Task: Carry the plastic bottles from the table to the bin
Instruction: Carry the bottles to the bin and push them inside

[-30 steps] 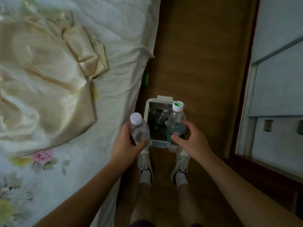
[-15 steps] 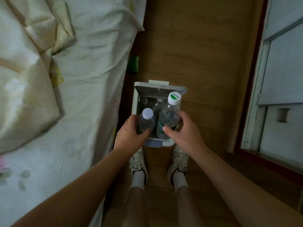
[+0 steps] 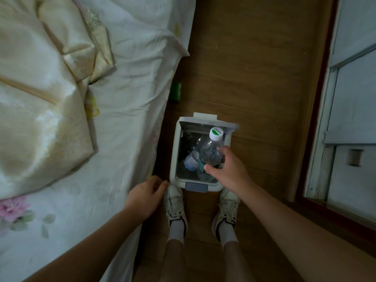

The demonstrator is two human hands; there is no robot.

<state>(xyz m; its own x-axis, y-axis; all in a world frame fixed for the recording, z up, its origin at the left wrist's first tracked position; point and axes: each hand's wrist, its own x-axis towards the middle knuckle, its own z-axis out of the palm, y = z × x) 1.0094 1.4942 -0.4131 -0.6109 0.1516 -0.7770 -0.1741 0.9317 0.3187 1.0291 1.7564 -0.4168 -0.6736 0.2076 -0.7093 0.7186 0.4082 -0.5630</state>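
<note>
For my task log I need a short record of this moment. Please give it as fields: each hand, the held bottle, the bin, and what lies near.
left hand: holds nothing, fingers loosely curled, beside the bin
right hand: grips the held bottle
held bottle: clear, white and green cap, over the bin's opening, not yet released
bin: on the wooden floor, lid up, a blue-labelled bottle lying inside
nearby: bed to the left, small green object on the floor
</note>
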